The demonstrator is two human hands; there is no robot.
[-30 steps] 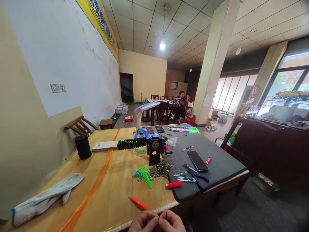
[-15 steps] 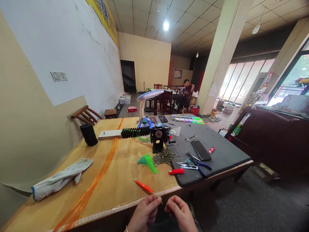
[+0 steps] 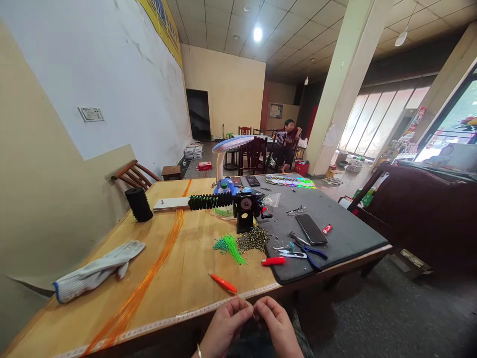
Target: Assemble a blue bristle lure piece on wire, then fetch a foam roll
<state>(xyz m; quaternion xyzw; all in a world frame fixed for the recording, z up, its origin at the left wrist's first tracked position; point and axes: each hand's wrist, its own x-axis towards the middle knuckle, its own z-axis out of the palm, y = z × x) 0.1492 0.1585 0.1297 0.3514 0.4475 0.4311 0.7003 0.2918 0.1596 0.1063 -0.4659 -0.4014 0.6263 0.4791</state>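
Observation:
My left hand [image 3: 231, 323] pinches a thin green strand [image 3: 243, 299] just off the table's front edge. Fingertip to fingertip with it, my right hand [image 3: 274, 323] is also pinched; whatever lies between its fingers is too small to make out. Beyond my left hand, an orange-red pen-shaped tool [image 3: 223, 283] rests on the wood, its near end beside the strand. Further back are a bundle of bright green strands [image 3: 235, 250], a heap of teal beads [image 3: 221, 244] and a pile of small dark metal pieces [image 3: 255, 239].
A black hand-cranked device [image 3: 245, 214] stands mid-table near a lamp [image 3: 220, 166]. Orange fibres [image 3: 149, 278] and a white glove [image 3: 99, 271] lie left. On the grey mat [image 3: 346, 231] are a phone [image 3: 311, 229], pliers [image 3: 315, 252], snips [image 3: 292, 254] and a red-handled tool [image 3: 273, 261]. A person [image 3: 288, 144] sits far back.
My right hand has moved left, closing the gap to my left hand, and their fingertips now meet. The view has shifted slightly; the things on the table stay put.

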